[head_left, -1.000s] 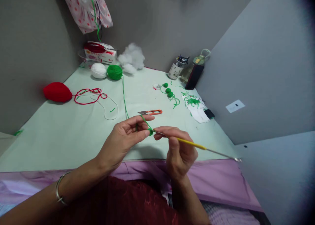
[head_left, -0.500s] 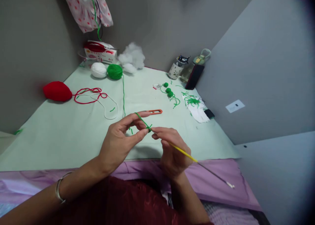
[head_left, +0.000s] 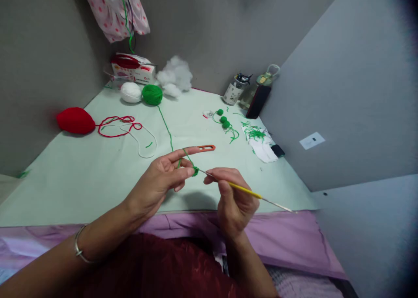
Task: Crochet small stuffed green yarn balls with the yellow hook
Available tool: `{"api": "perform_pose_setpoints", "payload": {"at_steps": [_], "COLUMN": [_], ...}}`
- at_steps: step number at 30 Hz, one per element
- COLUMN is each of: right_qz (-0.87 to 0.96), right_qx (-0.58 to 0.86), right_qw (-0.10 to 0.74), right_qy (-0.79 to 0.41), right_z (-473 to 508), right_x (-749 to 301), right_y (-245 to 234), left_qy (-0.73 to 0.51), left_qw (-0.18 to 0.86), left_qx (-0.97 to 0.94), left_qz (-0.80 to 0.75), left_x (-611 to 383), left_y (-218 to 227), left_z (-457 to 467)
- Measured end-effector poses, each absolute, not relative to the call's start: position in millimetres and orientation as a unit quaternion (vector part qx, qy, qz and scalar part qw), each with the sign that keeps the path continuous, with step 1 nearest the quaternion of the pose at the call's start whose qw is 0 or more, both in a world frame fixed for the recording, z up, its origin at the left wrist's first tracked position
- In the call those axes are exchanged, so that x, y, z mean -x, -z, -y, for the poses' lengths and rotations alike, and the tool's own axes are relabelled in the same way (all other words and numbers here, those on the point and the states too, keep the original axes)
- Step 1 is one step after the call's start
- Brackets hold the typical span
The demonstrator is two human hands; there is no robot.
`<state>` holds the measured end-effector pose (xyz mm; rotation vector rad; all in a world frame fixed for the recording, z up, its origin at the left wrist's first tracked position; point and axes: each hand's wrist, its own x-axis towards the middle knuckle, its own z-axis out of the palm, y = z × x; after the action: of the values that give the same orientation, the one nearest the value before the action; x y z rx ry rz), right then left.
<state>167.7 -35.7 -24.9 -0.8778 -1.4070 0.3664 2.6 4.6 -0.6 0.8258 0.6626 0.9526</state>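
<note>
Between the thumb and fingers of my left hand [head_left: 163,176] is pinched a small green crochet piece [head_left: 195,171]. Green yarn [head_left: 167,130] runs from the green yarn ball [head_left: 152,95] to this hand and passes over its raised index finger. My right hand [head_left: 235,198] is closed around the yellow grip of a crochet hook [head_left: 244,189]. The hook's thin metal tip reaches the green piece; whether a loop is on it is too small to tell. Just beyond my left fingertip lies an orange tool with a slot [head_left: 207,148].
At the left are a red yarn ball [head_left: 76,120] and a white one [head_left: 131,92]. White stuffing [head_left: 175,77] sits at the back. Small green balls [head_left: 224,120] lie right of centre, near yarn scraps on white paper [head_left: 265,150]. A pen cup [head_left: 233,92] and phone [head_left: 258,102] stand behind.
My right hand has moved slightly right, and the hook's rear end has swung up, so it lies flatter. The left fingers have shifted, showing more of the green piece. The yarn's path on the table has changed.
</note>
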Motion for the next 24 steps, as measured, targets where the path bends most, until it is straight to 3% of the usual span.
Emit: {"api": "perform_pose_setpoints", "payload": {"at_steps": [7,19,24], "right_qz": [0.508,0.554,0.495], "right_qx": [0.355,0.354,0.333], "right_qw": [0.712,0.691,0.705], "right_qy": [-0.329,-0.301,-0.384], "right_z": [40,29,29], "right_x": [-168,-162,-166], "right_y": [17,22,23], "left_qy": [-0.443,-0.432,-0.391], "left_qw": [0.681,0.718,0.789], "left_qx": [-0.485,-0.452,-0.389], "left_qz": [-0.323,-0.306,-0.272], "left_x": [0,-10,-5], "left_y": [4,0,-4], "left_z": [-4,-3,-4]}}
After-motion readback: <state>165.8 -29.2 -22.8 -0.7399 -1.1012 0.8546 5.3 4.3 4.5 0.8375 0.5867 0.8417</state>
